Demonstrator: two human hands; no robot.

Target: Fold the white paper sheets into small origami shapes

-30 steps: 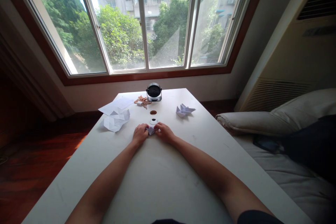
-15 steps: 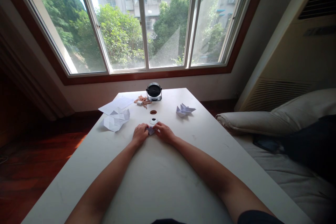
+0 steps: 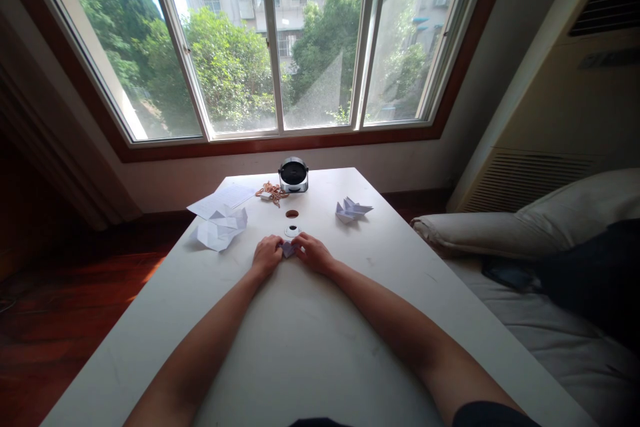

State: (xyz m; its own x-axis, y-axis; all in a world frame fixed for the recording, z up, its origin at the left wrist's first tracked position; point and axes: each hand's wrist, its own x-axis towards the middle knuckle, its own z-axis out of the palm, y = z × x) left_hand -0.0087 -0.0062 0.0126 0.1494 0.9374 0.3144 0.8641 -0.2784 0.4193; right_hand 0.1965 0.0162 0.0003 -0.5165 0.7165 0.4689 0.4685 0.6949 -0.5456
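Note:
My left hand [image 3: 266, 255] and my right hand [image 3: 312, 252] meet near the middle of the white table [image 3: 310, 333], fingers curled and pinching a small folded piece of pale paper [image 3: 287, 249] that rests on the tabletop between them. Just beyond the paper lies a small white round disc [image 3: 293, 231] and a brown disc [image 3: 292, 213]. A finished folded paper shape [image 3: 352, 209] sits farther right. A crumpled, partly folded sheet [image 3: 221, 227] lies to the left.
A flat sheet of paper [image 3: 223, 199], a tangled orange cord [image 3: 271, 193] and a small round black-and-silver device [image 3: 293, 175] stand at the table's far edge under the window. A bed with a pillow [image 3: 525, 220] is at the right, wooden floor at the left.
The fingers of both hands shifted slightly on the small folded paper, the right hand drawing closer over it. Nothing else moved.

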